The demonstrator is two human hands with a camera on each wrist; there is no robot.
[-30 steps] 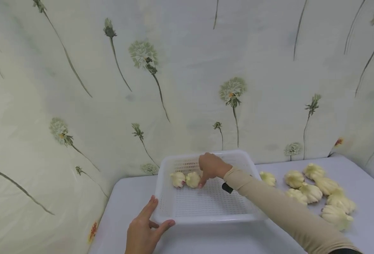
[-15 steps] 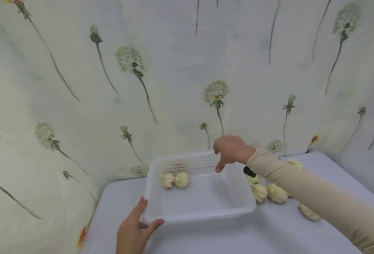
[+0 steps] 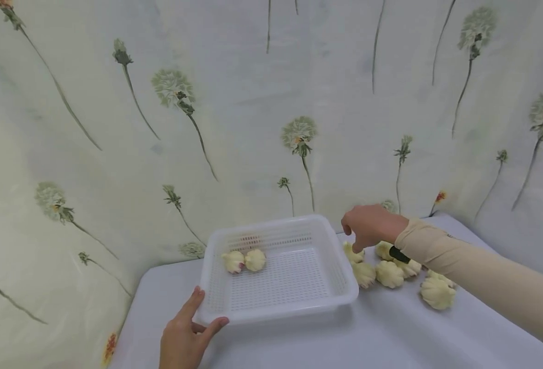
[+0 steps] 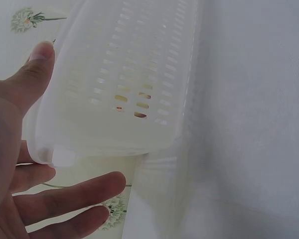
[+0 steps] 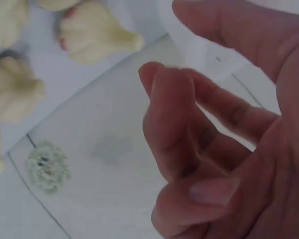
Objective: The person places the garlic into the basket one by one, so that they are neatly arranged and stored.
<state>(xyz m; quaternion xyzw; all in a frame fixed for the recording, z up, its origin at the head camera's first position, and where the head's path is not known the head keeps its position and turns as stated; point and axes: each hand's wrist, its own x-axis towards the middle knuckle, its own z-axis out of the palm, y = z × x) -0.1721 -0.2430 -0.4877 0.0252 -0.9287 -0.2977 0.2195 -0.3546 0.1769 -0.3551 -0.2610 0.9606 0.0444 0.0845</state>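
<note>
A white perforated plastic basket (image 3: 280, 307) sits on the table with two garlic bulbs, one (image 3: 233, 262) and another (image 3: 255, 260), side by side at its far left. My left hand (image 3: 181, 330) holds the basket's near left corner, thumb along the front rim and fingers at the left side; in the left wrist view the other fingers extend past the rim. Right of the basket, my right hand (image 3: 375, 224) hovers over loose garlic bulbs (image 3: 389, 274), fingers loosely bent and holding nothing. In the right wrist view a gap shows between thumb and fingers, with a garlic bulb (image 5: 92, 32) beyond.
The table (image 3: 299, 343) has a pale cover. Several garlic bulbs lie in a group on its right side, partly hidden by the right sleeve (image 3: 474, 271). A dandelion-print sheet (image 3: 234, 128) hangs close behind the table.
My right hand has moved out of the basket to the right, over the loose garlic bulbs. The left hand stays at the basket corner. The head view has shifted to the right.
</note>
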